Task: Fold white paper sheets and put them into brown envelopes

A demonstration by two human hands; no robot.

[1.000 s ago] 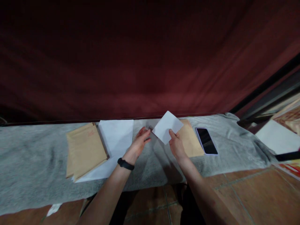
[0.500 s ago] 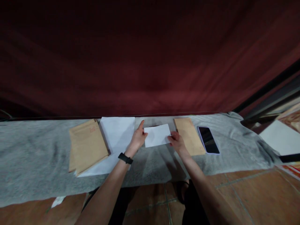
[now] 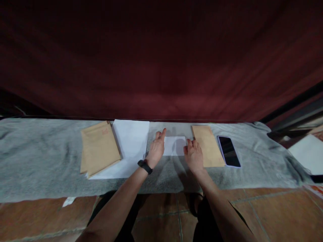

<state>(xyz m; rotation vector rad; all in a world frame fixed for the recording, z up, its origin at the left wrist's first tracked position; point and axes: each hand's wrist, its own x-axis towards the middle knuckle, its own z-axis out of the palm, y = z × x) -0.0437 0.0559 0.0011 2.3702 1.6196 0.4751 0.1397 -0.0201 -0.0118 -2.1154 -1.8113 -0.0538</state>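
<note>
A small white sheet of paper (image 3: 174, 146), apparently folded, lies nearly flat on the grey cloth (image 3: 168, 171) between my hands. At its left edge is my left hand (image 3: 156, 146), index finger stretched forward and the other fingers bent in at the paper. My right hand (image 3: 194, 154) has curled fingers at the right edge; its fingertips are partly hidden. To the left, larger white sheets (image 3: 132, 137) lie partly under brown envelopes (image 3: 101, 148) with red print. Just right of my right hand rests another brown envelope stack (image 3: 208, 148).
A phone (image 3: 229, 151) in a purple case lies right of the right-hand envelopes. Behind the cloth-covered surface hangs a dark red curtain (image 3: 161, 77). A white object (image 3: 308, 154) stands at far right. Tiled floor (image 3: 161, 225) shows below, with a white scrap (image 3: 68, 201) on it.
The small paper has gone from raised and slightly tilted to lying level on the cloth. Both hands have moved down with it, and the right hand has turned knuckles up. The view has shifted slightly.
</note>
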